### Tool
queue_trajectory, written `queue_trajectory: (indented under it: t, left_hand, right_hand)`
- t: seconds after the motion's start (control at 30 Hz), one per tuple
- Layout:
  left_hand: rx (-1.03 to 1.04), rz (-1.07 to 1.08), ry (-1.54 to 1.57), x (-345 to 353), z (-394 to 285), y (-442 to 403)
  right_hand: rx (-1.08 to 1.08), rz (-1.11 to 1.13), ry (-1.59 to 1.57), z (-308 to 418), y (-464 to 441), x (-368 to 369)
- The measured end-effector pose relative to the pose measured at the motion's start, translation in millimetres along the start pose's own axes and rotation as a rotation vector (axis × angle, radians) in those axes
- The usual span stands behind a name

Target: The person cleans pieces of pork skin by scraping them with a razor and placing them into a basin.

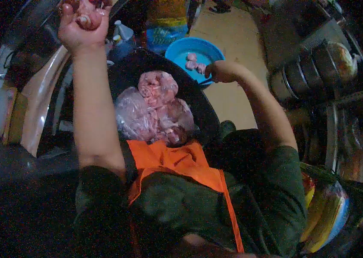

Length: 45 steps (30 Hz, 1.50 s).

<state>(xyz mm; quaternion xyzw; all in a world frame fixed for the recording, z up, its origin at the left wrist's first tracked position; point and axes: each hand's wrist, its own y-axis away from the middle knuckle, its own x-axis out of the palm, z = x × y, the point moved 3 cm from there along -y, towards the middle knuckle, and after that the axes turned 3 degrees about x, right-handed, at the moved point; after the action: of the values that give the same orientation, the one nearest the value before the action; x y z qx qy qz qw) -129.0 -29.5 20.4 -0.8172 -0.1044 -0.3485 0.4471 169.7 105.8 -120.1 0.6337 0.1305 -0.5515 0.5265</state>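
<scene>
- Nearest is the orange apron (216, 176) over a dark green shirt (181, 202); neither shows any lettering.
- Just beyond it, clear plastic bags of raw meat (158, 88) sit bunched on a dark surface (130, 69). I can make out no label on them. Wet plastic slides, so they are best left well seated and lifted from below.
- The right hand (223, 71) is closed around a dark, slim tool (206, 80), perhaps a knife, though the dim light makes that uncertain. A firm hold on the handle, with the working end turned away from the other wrist, would serve well.
- Beside that hand, the blue basin (210, 48) holds a few pale pieces of meat (191, 65). Keeping the tool clear of its rim would avoid a knock.
- The left hand (83, 38), out at the upper edge of view, has its fingers curled around a piece of raw meat (89, 18). Slick flesh slips easily, so cup it from underneath and keep the fingertips out of any blade's path.
- Behind the basin, a blue and yellow bag (167, 35) carries large lettering, too blurred to read. Left of it, the bottles (123, 32) show no readable brand.
</scene>
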Motion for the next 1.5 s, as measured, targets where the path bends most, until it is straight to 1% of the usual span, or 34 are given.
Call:
queue_trajectory:
  t: [0.03, 0.07, 0.1, 0.13, 0.17, 0.23, 0.27, 0.33, 0.47, 0.53, 0.57, 0.63, 0.7, 0.77, 0.8, 0.83, 0.87, 0.9, 0.93, 0.97, 1.0, 1.03, 1.07, 1.1, 1.13, 1.17, 1.2, 1.23, 1.3, 1.33, 1.37, 1.43, 1.47, 1.5]
  left_hand:
    - [-0.016, -0.024, 0.002, -2, -5, -1]
    - [-0.087, 0.060, 0.061, 0, -2, 4]
    - [-0.152, 0.154, 0.120, 17, -1, 8]
    - [-0.031, -0.190, 0.120, 23, 5, 11]
    - [-0.038, -0.203, 0.122, 18, 6, 12]
    - [-0.042, -0.029, 0.093, 13, 8, 9]
    - [-0.048, 0.076, 0.088, 16, 9, 9]
    - [-0.053, 0.082, 0.076, 16, 5, 6]
    - [-0.083, 0.089, 0.074, 15, 0, 4]
    - [-0.075, 0.120, 0.057, 8, 0, 1]
    - [-0.061, 0.154, 0.038, 7, 1, 1]
    - [-0.081, 0.129, 0.056, 1, 3, 0]
    - [-0.104, 0.113, 0.073, 7, 8, 0]
    - [-0.175, 0.074, 0.127, 5, 11, 0]
    - [-0.175, 0.071, 0.128, 1, 10, 1]
    - [-0.155, 0.062, 0.113, -2, 10, 1]
    - [-0.136, 0.057, 0.099, 0, 11, 1]
    - [-0.137, 0.065, 0.101, 3, 14, 3]
    - [-0.172, 0.055, 0.122, 5, 21, 4]
    - [-0.206, 0.041, 0.144, 7, 23, 6]
    - [-0.206, 0.036, 0.146, 4, 23, 6]
    - [-0.242, 0.003, 0.183, -2, 25, 7]
    - [-0.277, -0.018, 0.217, -4, 28, 6]
    - [-0.271, 0.001, 0.212, -4, 33, 7]
    - [-0.356, 0.072, 0.194, -2, 40, 10]
    - [-0.444, 0.143, 0.172, 0, 47, 15]
    - [-0.535, -0.008, 0.072, -11, 56, 21]
    - [-0.620, -0.158, -0.030, -22, 68, 30]
    - [-0.763, -0.324, -0.177, -60, 100, 64]
    - [-0.880, -0.473, -0.052, -82, 122, 87]
    - [-0.994, -0.625, 0.081, -102, 144, 111]
    - [-1.049, -0.494, -0.167, -127, 170, 157]
    - [-1.118, -0.467, -0.196, -151, 189, 175]
    - [-1.184, -0.437, -0.228, -164, 201, 184]
  right_hand:
    - [0.002, 0.026, -0.011, 3, -6, 9]
    - [-0.016, 0.065, -0.123, 5, -4, 21]
    - [-0.033, 0.092, -0.232, 7, -6, 31]
    - [0.015, 0.107, -0.391, 2, -11, 43]
    - [0.021, 0.120, -0.396, 1, -9, 48]
    - [-0.017, 0.207, -0.670, 1, -7, 56]
    - [-0.014, 0.215, -0.673, -4, -7, 60]
    - [-0.124, 0.339, -1.147, -6, -5, 72]
    - [-0.148, 0.344, -1.128, -14, -7, 82]
    - [-0.101, 0.347, -1.355, -12, -5, 82]
    - [-0.098, 0.352, -1.360, -8, -5, 84]
    - [0.292, 0.546, -0.275, -9, -10, 97]
    - [0.242, 0.573, -0.053, -9, -12, 107]
    - [-0.046, 0.556, -1.237, -5, -4, 98]
    - [-0.043, 0.559, -1.236, -8, -10, 104]
    - [0.033, 0.677, -0.610, -18, -16, 119]
    - [0.107, 0.743, 0.021, -24, -16, 121]
    - [0.110, 0.736, 0.019, -29, -10, 120]
    - [0.020, 0.713, -0.718, -28, -2, 114]
    - [-0.072, 0.626, -1.451, -23, 4, 103]
    - [-0.067, 0.630, -1.450, -19, 3, 102]
    - [-0.039, 0.820, -0.633, -16, 1, 111]
    - [0.000, 0.896, 0.198, -24, -1, 114]
    - [0.002, 0.876, 0.203, -31, 2, 110]
    - [-0.109, 0.760, -0.506, -32, 10, 101]
    - [-0.230, 0.579, -1.204, -36, 17, 88]
    - [-0.150, 0.352, -1.361, -42, 19, 80]
    - [-0.166, 0.340, -1.356, -47, 20, 77]
    - [0.050, -0.047, -1.219, -69, 21, 65]
    - [0.170, -0.149, -1.267, -75, 24, 65]
    - [0.158, -0.164, -1.264, -79, 24, 64]
    - [0.232, -0.425, -1.557, -96, 28, 63]
    - [0.222, -0.433, -1.558, -99, 31, 60]
    - [0.194, -0.494, -1.603, -101, 36, 58]
